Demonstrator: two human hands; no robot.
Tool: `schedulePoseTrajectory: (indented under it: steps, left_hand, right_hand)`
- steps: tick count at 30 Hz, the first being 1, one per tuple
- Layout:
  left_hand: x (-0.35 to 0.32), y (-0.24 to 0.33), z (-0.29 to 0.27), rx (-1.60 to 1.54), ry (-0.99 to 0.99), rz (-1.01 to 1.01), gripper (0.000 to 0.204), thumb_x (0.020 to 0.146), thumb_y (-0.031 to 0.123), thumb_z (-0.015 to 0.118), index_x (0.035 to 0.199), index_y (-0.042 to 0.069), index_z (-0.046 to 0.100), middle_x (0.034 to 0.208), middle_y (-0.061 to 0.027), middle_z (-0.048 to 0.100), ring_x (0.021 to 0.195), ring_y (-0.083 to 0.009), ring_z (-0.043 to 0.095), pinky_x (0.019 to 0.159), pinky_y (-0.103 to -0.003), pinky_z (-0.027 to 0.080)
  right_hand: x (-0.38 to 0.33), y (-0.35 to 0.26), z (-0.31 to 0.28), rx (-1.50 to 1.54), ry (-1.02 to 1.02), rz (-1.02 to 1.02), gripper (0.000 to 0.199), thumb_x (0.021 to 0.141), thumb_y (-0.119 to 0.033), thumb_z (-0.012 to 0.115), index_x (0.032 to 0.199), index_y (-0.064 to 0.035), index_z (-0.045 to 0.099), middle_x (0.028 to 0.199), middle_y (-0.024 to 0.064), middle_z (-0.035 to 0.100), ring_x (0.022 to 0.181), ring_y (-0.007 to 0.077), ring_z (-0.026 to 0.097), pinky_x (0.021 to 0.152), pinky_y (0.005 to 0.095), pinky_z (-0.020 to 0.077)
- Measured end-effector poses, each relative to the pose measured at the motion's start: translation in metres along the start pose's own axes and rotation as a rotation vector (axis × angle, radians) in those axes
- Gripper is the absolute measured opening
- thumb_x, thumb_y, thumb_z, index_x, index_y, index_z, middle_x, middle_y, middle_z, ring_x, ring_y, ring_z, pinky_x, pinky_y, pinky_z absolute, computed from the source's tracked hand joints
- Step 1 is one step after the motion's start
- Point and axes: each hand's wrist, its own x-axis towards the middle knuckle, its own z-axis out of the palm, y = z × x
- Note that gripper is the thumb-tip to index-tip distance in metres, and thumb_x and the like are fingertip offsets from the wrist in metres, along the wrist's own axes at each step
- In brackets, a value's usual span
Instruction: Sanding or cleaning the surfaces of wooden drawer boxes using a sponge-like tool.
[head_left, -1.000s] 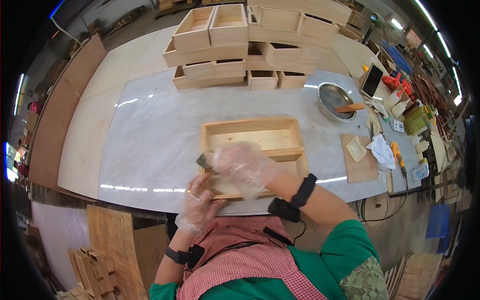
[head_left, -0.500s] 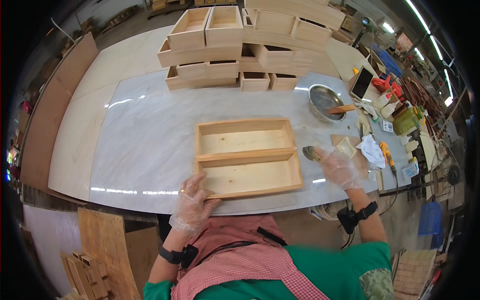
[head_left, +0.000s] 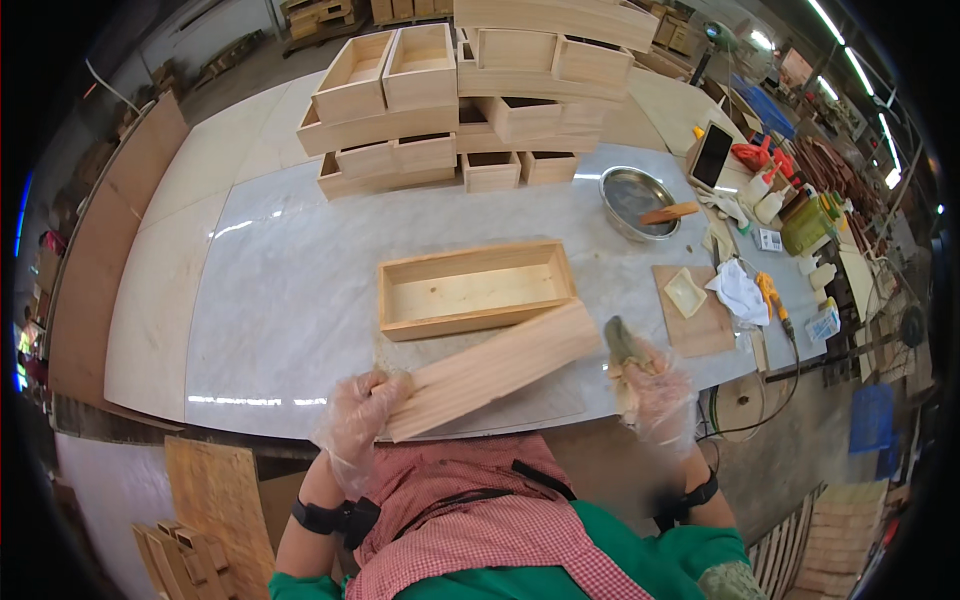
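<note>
My left hand point(head_left: 360, 415), in a clear plastic glove, grips the left end of a wooden box point(head_left: 495, 370). That box is turned up at the table's near edge, so a long flat side faces up and its inside is hidden. My gloved right hand point(head_left: 655, 395) is closed on a crumpled greenish rag point(head_left: 622, 350), just off the box's right end. Behind the held box, a second open wooden box point(head_left: 475, 290) lies on the table with its hollow facing up.
Stacked wooden boxes point(head_left: 385, 110) stand at the back. To the right are a metal bowl point(head_left: 640, 203) with a wooden-handled tool in it, a small pale dish point(head_left: 685, 292) on a board, a white cloth point(head_left: 740, 295), an orange corded tool point(head_left: 772, 297), a phone point(head_left: 711, 155) and bottles.
The nearer box has been turned from lying open side up onto its side by my left hand. My right hand has come nearer to me with the rag.
</note>
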Motion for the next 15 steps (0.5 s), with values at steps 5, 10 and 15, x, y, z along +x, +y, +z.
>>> schedulePoseTrajectory:
  steps: [5, 10, 15]
  left_hand:
    - [0.010, -0.019, -0.003, -0.191, -0.063, 0.123, 0.039, 0.077, 0.021, 0.073, 0.106, 0.000, 0.057, 0.091, -0.0009, 0.059, 0.082, -0.0098, 0.056, 0.073, -0.025, 0.047]
    - [0.002, -0.056, -0.001, -0.437, -0.224, 0.250, 0.078, 0.064, 0.007, 0.081, 0.129, -0.002, 0.039, 0.119, -0.0090, 0.054, 0.109, -0.0147, 0.055, 0.094, -0.029, 0.048]
    - [0.016, -0.079, 0.006, -0.043, -0.119, 0.332, 0.079, 0.066, 0.005, 0.085, 0.129, -0.001, 0.037, 0.125, -0.0119, 0.054, 0.119, -0.0180, 0.053, 0.101, -0.035, 0.046]
  right_hand:
    - [0.011, 0.009, 0.011, -0.054, -0.108, -0.160, 0.040, 0.089, -0.020, 0.063, 0.128, -0.0116, 0.059, 0.086, 0.0137, 0.063, 0.072, 0.0197, 0.060, 0.063, 0.0301, 0.0482]
    - [0.032, -0.011, 0.015, -0.682, -0.116, -0.381, 0.044, 0.086, -0.022, 0.061, 0.129, -0.0107, 0.055, 0.089, 0.0172, 0.058, 0.079, 0.0303, 0.063, 0.066, 0.0387, 0.0512]
    - [0.040, -0.022, 0.035, -0.935, 0.056, -0.545, 0.044, 0.086, -0.021, 0.058, 0.127, -0.0082, 0.050, 0.090, 0.0166, 0.057, 0.078, 0.0356, 0.062, 0.066, 0.0426, 0.0517]
